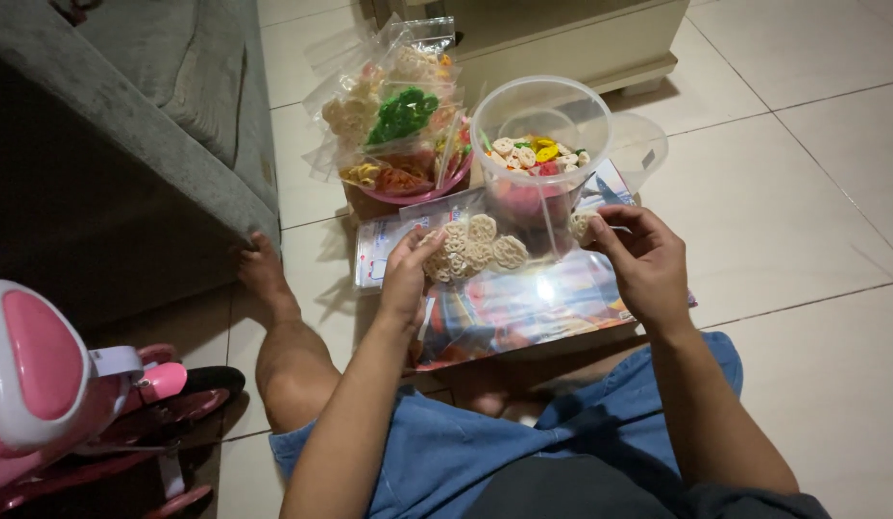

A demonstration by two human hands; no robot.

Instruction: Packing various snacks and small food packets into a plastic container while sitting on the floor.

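Both hands pinch a small clear plastic bag of pale flower-shaped crackers: left hand clamped on one top corner, right hand on the other. Looks light, crinkly, and the crackers probably crush easily, so edges are the safest hold. Just beyond sits a clear round plastic tub of mixed crackers.

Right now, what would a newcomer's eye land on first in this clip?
Probably the small clear bag of pale flower-shaped crackers, held up at centre between the left hand and the right hand. Just behind it stands a clear plastic tub with mixed coloured crackers inside, and to its left a pink bowl piled with filled bags. A pink ride-on toy sits at the lower left.
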